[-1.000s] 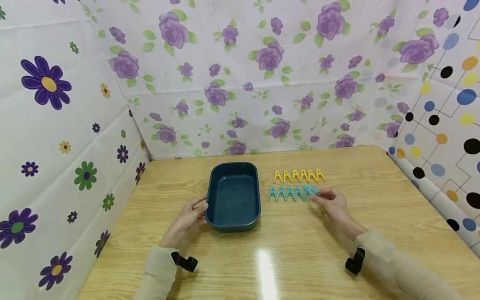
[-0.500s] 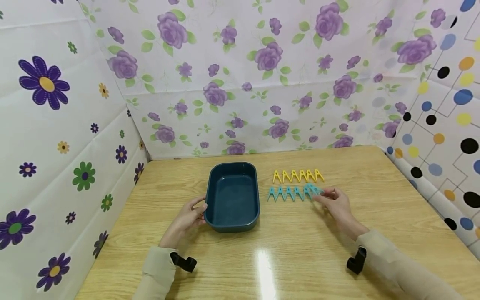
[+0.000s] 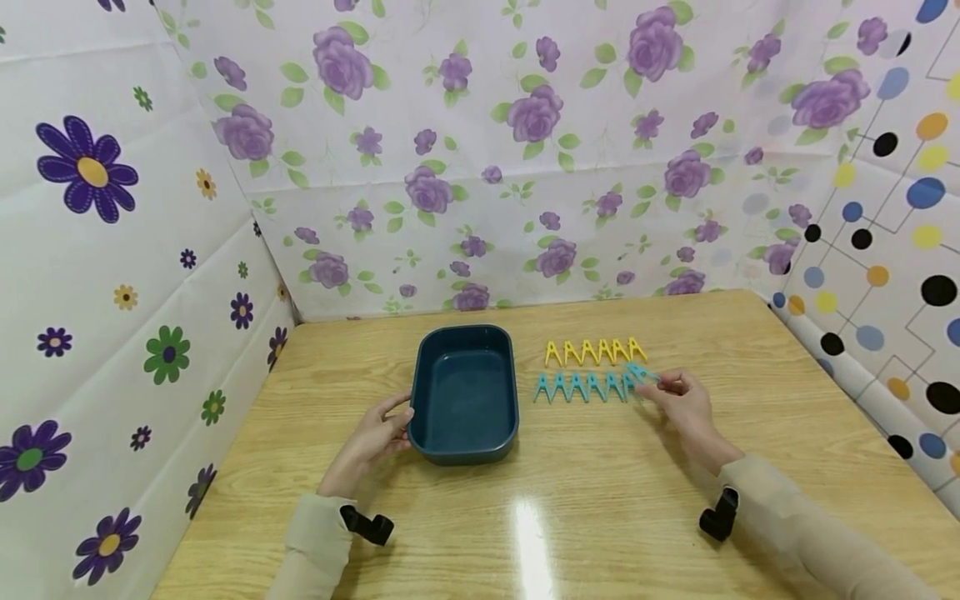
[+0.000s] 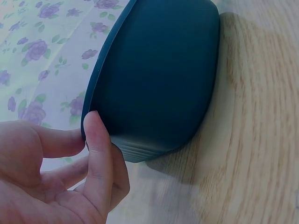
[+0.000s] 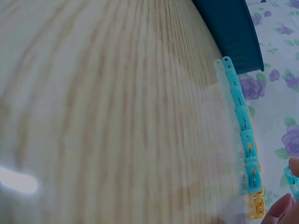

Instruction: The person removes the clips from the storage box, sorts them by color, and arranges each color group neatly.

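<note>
A deep, dark teal rectangular dish [image 3: 465, 400] stands on the wooden table. My left hand [image 3: 381, 432] pinches its left rim; in the left wrist view thumb and fingers [image 4: 99, 144] sit on either side of the dish edge. To the right of the dish, several light blue clothespins [image 3: 577, 387] stand in a row with their legs apart. At that row's right end, my right hand [image 3: 684, 406] pinches one blue clothespin [image 3: 639, 372], tilted and overlapping the last one. In the right wrist view the held clothespin [image 5: 292, 181] shows only partly, at the right edge.
Just behind the blue row runs a parallel row of several yellow clothespins [image 3: 588, 352]. Patterned cloth walls [image 3: 427, 250] border the table [image 3: 600, 517] at the back and both sides. Black camera mounts [image 3: 367, 525] are strapped over both sleeves.
My right hand has shifted a little to the right along the blue row with the pinched clothespin, leaving more standing ones in view. The left hand and the dish stay put.
</note>
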